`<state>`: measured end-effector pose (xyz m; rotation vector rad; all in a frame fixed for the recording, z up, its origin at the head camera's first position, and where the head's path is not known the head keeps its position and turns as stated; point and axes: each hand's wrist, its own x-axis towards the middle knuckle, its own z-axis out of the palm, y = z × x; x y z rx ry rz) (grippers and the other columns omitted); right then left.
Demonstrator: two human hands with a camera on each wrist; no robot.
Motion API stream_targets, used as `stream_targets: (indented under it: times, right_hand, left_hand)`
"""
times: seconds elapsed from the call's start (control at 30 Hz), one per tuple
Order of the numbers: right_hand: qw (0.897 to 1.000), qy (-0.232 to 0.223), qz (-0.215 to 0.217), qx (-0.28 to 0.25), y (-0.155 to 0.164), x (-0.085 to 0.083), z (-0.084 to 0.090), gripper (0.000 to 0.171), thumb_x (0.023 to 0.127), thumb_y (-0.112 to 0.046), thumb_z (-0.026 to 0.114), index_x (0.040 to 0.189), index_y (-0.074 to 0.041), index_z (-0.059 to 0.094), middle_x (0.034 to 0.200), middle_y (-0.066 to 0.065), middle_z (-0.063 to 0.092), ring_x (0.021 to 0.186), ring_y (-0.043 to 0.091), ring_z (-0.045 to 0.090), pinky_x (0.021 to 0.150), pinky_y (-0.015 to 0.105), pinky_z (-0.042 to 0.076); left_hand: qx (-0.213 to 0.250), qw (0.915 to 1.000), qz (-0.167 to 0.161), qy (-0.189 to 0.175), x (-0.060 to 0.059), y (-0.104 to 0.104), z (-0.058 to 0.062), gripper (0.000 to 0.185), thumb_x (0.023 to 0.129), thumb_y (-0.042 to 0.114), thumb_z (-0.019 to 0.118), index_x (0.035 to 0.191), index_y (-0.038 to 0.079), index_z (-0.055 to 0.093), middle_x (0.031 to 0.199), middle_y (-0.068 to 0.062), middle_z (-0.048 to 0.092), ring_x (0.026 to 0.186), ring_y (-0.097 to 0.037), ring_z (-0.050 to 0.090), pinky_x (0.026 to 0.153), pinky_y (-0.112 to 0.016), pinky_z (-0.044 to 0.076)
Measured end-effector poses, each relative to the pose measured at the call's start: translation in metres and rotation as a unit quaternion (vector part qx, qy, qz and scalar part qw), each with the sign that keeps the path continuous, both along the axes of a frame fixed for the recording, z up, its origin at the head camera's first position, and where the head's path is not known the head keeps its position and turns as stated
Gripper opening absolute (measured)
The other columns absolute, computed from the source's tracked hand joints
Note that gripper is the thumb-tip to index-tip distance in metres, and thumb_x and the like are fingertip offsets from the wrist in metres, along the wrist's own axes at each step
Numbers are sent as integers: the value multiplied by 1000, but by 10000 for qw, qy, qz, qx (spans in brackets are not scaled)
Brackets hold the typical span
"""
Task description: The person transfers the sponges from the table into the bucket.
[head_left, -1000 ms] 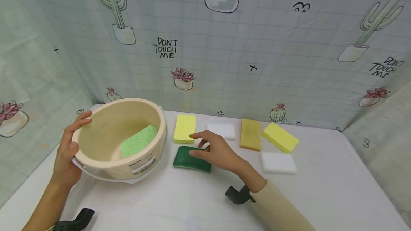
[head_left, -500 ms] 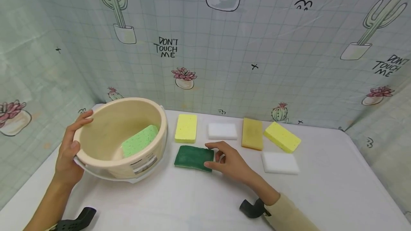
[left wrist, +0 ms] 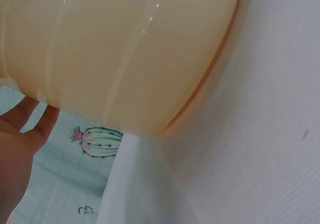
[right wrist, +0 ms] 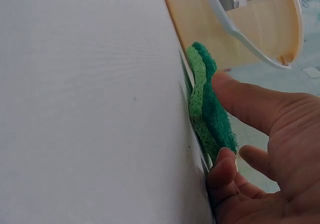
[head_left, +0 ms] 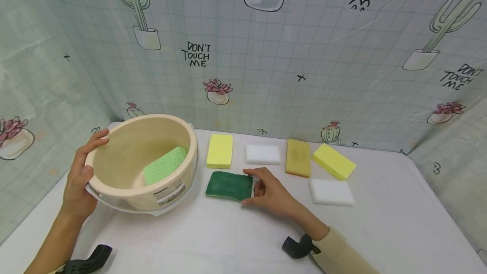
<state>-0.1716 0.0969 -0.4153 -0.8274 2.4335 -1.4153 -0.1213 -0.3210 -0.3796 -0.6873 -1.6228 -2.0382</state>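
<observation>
At the left of the head view, my left hand (head_left: 77, 181) grips the rim of a cream bucket (head_left: 121, 204), fingers over the rim and thumb outside. The bucket tilts towards me, and a light green sponge (head_left: 165, 166) lies inside. My right hand (head_left: 272, 193) has thumb and index finger at the two long edges of a dark green scouring sponge (head_left: 228, 185), round its right end, pinching it. That sponge lies on the table, scouring side up; the right wrist view shows its light green foam (right wrist: 197, 89) beneath the dark layer. Only some left fingers (left wrist: 42, 126) show beside the bucket wall in the left wrist view.
Behind the scouring sponge lie a yellow sponge (head_left: 219, 151), a white sponge (head_left: 262, 154) and a mustard-yellow sponge (head_left: 298, 157). Further right are another yellow sponge (head_left: 334, 162) and white sponge (head_left: 331, 192). A patterned curtain (head_left: 258, 62) hangs behind the white table (head_left: 380, 223).
My right hand has drawn back rightward from above the dark green sponge to its right end, and the thumb has come down to its near edge. The left hand and bucket stay put.
</observation>
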Motion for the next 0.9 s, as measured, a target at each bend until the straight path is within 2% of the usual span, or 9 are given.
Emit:
stream_targets:
  times: [0.2,0.27,0.37,0.47,0.63,0.77,0.9]
  right_hand:
    - [9999,-136,-23,-25,-5,14,28,69,75,-2,80,135,5,46,104,18,51,73,28,53,64,20,43]
    - [9999,-87,-12,-59,-5,15,30,67,74,0,80,133,6,47,104,18,51,74,29,54,64,21,44]
    - [9999,-28,31,-130,-5,14,26,66,73,2,80,131,7,48,108,19,50,76,34,55,65,21,45]
    - [9998,13,81,-172,-4,9,16,68,72,3,81,131,6,48,115,19,48,78,37,55,65,21,46]
    - [9998,52,129,-138,0,0,-5,72,72,-6,83,134,-1,48,120,13,45,80,27,56,67,23,47]
    - [9997,108,203,-112,3,-2,-9,71,73,-11,84,135,-6,49,121,10,44,80,20,56,69,25,49]
    - [9994,200,283,-65,3,-2,-9,70,74,-11,83,135,-7,49,122,10,42,80,18,56,70,27,50]
  left_hand:
    - [48,10000,7,-21,0,0,1,51,90,16,46,136,-6,42,151,-17,19,138,-29,14,106,-26,26]
    - [33,10000,12,-42,0,0,1,51,90,16,46,136,-6,42,151,-17,19,138,-29,14,105,-25,27]
    - [23,10000,5,-76,0,0,2,51,90,17,45,136,-5,42,152,-16,18,138,-29,14,105,-25,28]
    - [12,10000,3,-85,0,0,2,51,90,16,45,137,-5,41,152,-16,17,138,-29,14,105,-25,28]
    - [16,10000,-6,-74,1,1,2,51,90,16,44,136,-5,41,152,-16,17,139,-29,13,106,-25,27]
    - [33,10000,-32,-60,0,1,2,51,90,15,44,136,-6,41,152,-16,17,139,-29,13,106,-26,26]
    - [33,10000,-33,-43,0,1,2,51,90,15,44,136,-6,41,152,-16,17,139,-29,12,106,-26,25]
